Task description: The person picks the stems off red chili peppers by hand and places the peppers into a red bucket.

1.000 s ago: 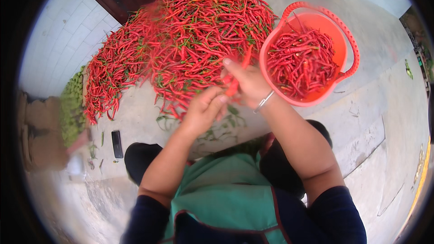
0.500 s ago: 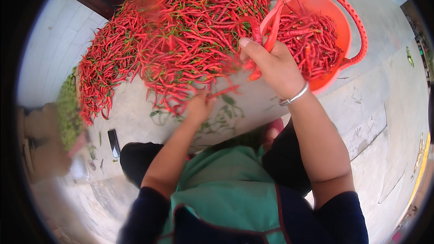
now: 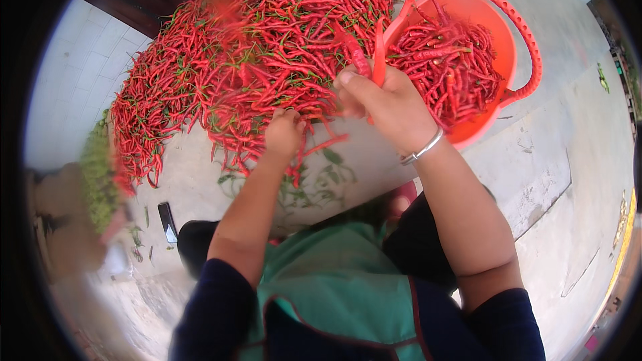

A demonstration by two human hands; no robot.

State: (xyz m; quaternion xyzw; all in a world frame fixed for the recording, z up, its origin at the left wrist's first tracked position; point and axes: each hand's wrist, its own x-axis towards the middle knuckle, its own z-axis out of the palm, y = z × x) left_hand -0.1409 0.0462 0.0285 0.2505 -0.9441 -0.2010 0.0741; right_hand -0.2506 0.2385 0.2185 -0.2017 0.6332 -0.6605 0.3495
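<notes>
A large heap of red chili peppers (image 3: 261, 47) with green stems spreads over the floor ahead of me. At its near edge, my left hand (image 3: 284, 136) has its fingers curled down on the peppers; the fingertips are partly hidden among them. Further right, my right hand (image 3: 388, 107), with a silver bangle at the wrist, is closed around several red chili peppers (image 3: 379, 53) that stick up past the thumb. This hand is just left of an orange-red bucket (image 3: 503, 33) partly filled with red chili peppers (image 3: 448, 60).
The bucket's arched handle (image 3: 535, 53) stands up over its right side. Green stems and leaves (image 3: 324, 177) lie on the floor between my knees and the heap. A dark phone (image 3: 167, 220) rests near my left knee. A blurred green pile (image 3: 98, 180) sits at the far left.
My left hand has moved up and slightly left onto the heap's edge. My right hand has shifted a little left, still holding its peppers.
</notes>
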